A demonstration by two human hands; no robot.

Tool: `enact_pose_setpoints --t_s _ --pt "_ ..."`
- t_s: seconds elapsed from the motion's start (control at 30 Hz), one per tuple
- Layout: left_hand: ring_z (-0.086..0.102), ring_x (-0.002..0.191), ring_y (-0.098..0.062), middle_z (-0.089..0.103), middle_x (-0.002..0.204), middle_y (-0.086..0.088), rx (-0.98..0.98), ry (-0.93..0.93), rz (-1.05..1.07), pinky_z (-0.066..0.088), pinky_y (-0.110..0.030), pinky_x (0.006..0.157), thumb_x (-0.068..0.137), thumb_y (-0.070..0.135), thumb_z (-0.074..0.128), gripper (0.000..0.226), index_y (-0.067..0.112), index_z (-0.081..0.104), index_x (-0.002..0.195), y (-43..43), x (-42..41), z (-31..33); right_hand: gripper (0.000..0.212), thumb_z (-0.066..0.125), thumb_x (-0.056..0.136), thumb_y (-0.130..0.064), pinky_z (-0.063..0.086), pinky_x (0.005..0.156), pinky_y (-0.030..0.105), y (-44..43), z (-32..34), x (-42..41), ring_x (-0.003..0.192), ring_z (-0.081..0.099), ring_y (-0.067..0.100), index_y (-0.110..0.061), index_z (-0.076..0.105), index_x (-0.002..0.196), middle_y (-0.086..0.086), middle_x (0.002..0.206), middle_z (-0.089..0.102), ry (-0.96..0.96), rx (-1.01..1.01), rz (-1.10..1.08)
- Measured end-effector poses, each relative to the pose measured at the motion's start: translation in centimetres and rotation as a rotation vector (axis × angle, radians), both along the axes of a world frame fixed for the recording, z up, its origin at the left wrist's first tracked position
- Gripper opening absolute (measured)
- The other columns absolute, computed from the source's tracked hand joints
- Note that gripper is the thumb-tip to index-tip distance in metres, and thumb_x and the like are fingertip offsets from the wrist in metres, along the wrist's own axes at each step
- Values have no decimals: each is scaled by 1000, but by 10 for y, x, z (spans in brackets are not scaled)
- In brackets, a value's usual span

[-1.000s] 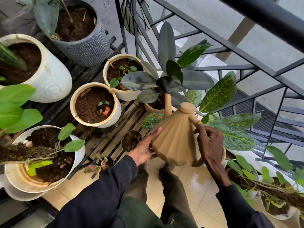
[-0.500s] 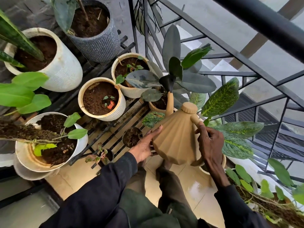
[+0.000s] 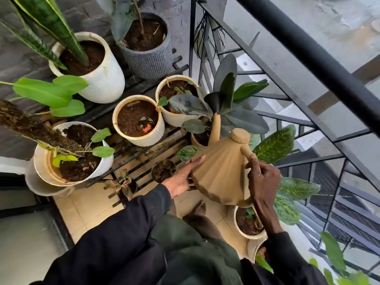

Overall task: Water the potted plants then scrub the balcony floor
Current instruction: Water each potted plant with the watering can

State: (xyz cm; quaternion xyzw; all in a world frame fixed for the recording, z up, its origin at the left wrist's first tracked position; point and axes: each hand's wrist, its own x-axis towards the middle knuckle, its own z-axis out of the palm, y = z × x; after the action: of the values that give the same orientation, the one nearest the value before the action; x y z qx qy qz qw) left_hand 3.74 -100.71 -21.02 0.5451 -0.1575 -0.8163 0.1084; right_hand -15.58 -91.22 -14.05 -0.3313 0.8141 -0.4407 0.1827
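Observation:
A tan ribbed watering can (image 3: pixel 221 171) hangs tilted forward over the plants, its long spout ending in a black rose (image 3: pixel 214 100) above the dark-leaved rubber plant (image 3: pixel 230 112) and its pot (image 3: pixel 198 138). My right hand (image 3: pixel 261 182) grips the can's handle at its right side. Straight fingers of my left hand (image 3: pixel 185 177) press against the can's left wall and underside. No water stream is visible.
Several pots stand on a black slatted rack (image 3: pixel 144 159): a cream pot with a seedling (image 3: pixel 137 120), another cream pot (image 3: pixel 174 95), tall white pots (image 3: pixel 102 75) (image 3: pixel 72 155), a grey pot (image 3: pixel 148 48). The black railing (image 3: pixel 308 58) runs on the right. Beige floor tiles (image 3: pixel 86 210) lie below, my bare foot (image 3: pixel 197 210) on them.
The view has swung right and down, so the pots sit further right in frame. The can stays tilted over the rubber plant in the same two-handed hold.

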Motion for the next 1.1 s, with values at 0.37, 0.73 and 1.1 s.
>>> enact_pose_setpoints --t_s 0.37,0.73,1.1 --pt "58 129 -32 59 144 -9 -17 35 106 55 -58 99 49 55 99 127 33 35 156 -60 40 16 54 54 100 -45 36 46 38 -73 28 28 44 43 18 -7 70 65 10 52 57 59 9 137" --pt "61 124 -32 67 135 -11 47 67 78 59 -49 85 52 67 93 102 25 59 140 -135 94 32 30 62 102 -34 28 53 28 -187 66 90 53 39 16 -21 51 77 -2 61 45 309 77 323" --pt "63 117 -39 63 133 -17 72 140 33 61 -53 84 41 65 96 110 26 58 136 -177 109 47 52 62 101 -27 29 50 32 -285 78 94 45 31 18 1 47 60 1 49 33 360 207 440"
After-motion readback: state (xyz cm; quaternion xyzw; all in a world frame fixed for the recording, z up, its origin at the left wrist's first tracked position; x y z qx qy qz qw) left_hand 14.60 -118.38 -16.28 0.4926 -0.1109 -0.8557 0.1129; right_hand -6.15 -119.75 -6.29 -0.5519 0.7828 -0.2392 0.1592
